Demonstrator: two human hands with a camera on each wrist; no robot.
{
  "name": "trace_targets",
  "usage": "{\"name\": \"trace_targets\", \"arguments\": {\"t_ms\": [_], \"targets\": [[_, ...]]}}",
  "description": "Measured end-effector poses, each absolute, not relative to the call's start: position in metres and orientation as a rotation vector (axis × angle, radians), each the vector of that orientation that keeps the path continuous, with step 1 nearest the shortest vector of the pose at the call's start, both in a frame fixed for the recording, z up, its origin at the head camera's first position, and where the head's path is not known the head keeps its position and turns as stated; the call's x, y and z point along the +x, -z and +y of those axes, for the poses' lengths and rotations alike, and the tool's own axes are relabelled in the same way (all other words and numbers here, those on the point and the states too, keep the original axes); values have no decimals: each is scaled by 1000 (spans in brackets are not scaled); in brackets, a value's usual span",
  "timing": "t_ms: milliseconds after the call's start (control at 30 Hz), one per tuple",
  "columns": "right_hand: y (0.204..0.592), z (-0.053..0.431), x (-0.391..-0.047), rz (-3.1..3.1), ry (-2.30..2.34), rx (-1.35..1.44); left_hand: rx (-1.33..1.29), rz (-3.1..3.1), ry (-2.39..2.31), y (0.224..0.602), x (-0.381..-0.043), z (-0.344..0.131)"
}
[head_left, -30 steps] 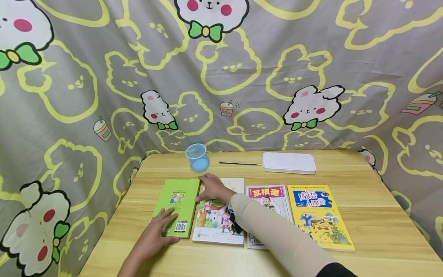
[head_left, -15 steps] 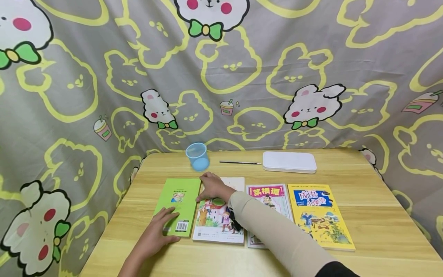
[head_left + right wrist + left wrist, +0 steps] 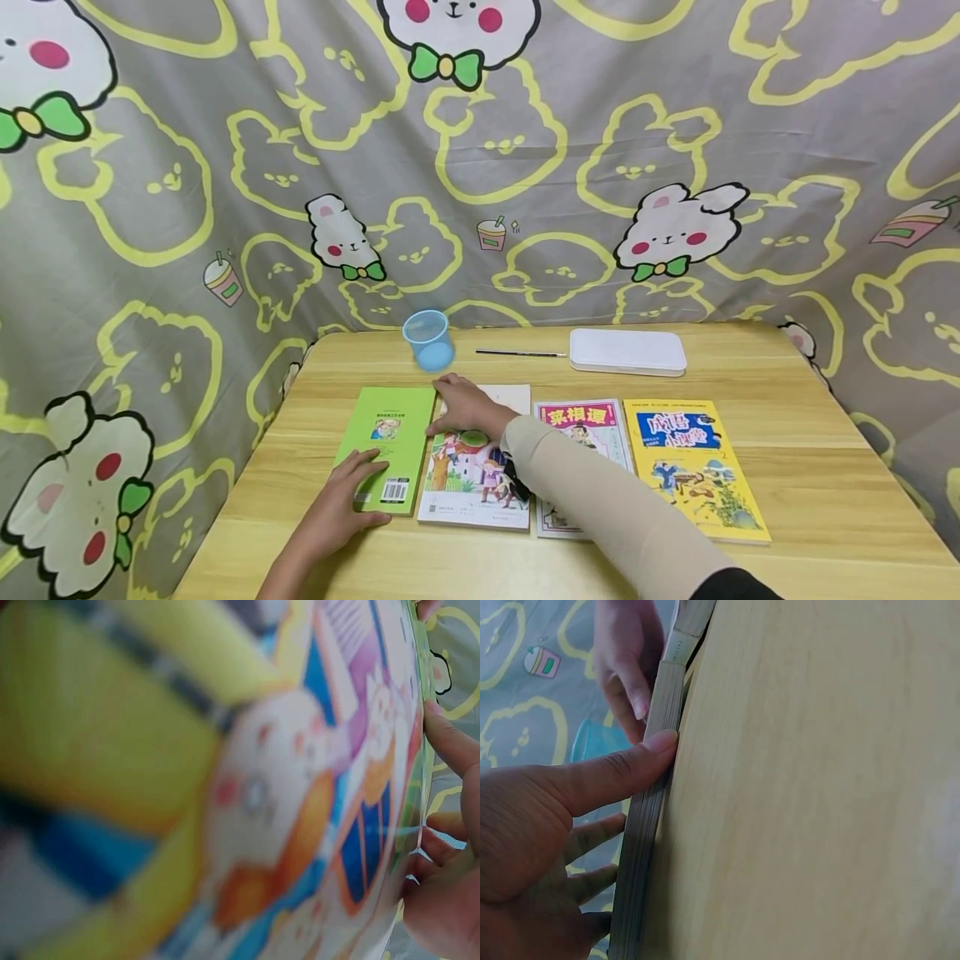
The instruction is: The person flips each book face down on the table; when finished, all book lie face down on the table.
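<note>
A green book (image 3: pixel 397 408), barcode upward, lies flat on the wooden table at the left of a row. My left hand (image 3: pixel 341 508) spreads its fingers over the book's lower left cover. Its thumb presses along the near page edge, as the left wrist view shows with the left hand (image 3: pixel 525 840). At the far right corner, my right hand (image 3: pixel 468 407) touches the book's edges with its thumb and fingertips. Beneath that hand lies a white picture book (image 3: pixel 472 508), partly hidden. The right wrist view shows its blurred cover (image 3: pixel 262 795) beside the right hand (image 3: pixel 450 900).
Further right lie a pink-titled comic book (image 3: pixel 577 414), partly under the sleeved right forearm (image 3: pixel 600 500), and a yellow book (image 3: pixel 701 471). Behind stand a blue cup (image 3: pixel 430 342), a thin dark brush or pencil (image 3: pixel 521 353) and a white flat case (image 3: pixel 627 352). A patterned curtain (image 3: pixel 525 275) borders the table.
Between one second and half a second ago, the green book and right hand shift very slightly. Since then, hardly anything differs; both hands stay at the book.
</note>
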State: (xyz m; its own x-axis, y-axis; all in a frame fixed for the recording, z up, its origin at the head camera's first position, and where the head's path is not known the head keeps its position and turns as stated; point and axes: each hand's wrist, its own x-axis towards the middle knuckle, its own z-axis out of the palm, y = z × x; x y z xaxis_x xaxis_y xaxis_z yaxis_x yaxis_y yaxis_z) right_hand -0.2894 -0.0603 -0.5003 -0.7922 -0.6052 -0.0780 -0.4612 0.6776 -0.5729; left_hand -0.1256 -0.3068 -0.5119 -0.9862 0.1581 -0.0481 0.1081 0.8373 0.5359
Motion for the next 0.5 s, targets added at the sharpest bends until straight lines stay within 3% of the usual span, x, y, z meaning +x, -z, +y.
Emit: {"name": "trace_targets", "arguments": {"t_ms": [500], "targets": [[500, -45, -291, 2570, 871, -858, 201, 2913, -856, 512, -126, -307]]}}
